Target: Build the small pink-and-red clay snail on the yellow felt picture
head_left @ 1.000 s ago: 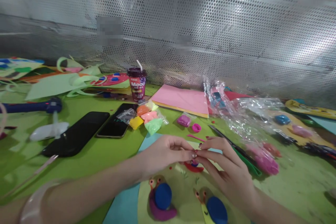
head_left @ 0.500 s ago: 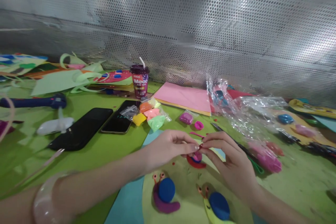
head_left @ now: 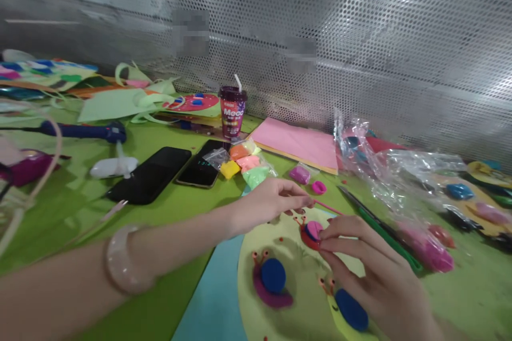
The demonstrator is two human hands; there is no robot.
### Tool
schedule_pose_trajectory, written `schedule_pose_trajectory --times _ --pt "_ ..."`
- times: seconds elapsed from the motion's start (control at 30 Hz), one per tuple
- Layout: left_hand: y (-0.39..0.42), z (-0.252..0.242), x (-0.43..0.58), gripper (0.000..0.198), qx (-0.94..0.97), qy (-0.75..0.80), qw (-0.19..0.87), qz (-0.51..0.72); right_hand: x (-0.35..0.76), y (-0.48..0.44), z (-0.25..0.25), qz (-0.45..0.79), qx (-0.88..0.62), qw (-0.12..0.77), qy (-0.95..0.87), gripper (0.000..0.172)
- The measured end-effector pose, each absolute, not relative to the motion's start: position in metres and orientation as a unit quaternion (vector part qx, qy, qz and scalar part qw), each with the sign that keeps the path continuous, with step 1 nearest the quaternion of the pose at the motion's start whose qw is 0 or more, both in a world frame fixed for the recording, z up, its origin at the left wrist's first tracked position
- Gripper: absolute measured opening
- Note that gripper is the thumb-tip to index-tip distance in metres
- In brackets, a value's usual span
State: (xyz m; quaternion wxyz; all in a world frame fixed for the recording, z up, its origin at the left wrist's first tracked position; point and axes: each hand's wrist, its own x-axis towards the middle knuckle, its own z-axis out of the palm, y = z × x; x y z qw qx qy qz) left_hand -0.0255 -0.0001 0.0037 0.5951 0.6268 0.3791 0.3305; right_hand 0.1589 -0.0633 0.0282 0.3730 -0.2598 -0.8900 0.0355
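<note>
Perforated metal wall (head_left: pixel 360 37) at back; green table (head_left: pixel 160 213) in front w/ craft clutter. Pale-green card (head_left: pixel 292 266) lies on a blue sheet (head_left: pixel 216 298) at the near edge. Pink paper (head_left: pixel 296 141) & clear plastic bags (head_left: pixel 404 176) lie further back, black phones (head_left: pixel 152 173) to the left. Right hand (head_left: pixel 368 272) is on the card, fingers stretched out, not gripping, tips touching the red clay snail (head_left: pixel 310 234) at the card's top middle. Left hand (head_left: pixel 272 202) is just up-left of the snail, fingers curled, tips together; can't tell if anything's pinched. Purple snail (head_left: pixel 272 282) sits btwn the arms.
</note>
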Motion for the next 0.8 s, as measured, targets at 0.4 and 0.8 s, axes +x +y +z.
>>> schedule_pose_trajectory --times 0.4,0.8 --pt "0.004 0.001 -0.025 0.032 0.656 0.376 0.581 0.3 0.146 -0.077 0.029 0.105 -0.204 0.238 -0.944 0.018" --pt "0.005 -0.001 -0.026 0.02 0.692 0.362 0.548 0.3 0.141 -0.075 0.005 0.056 -0.203 0.264 -0.941 0.003"
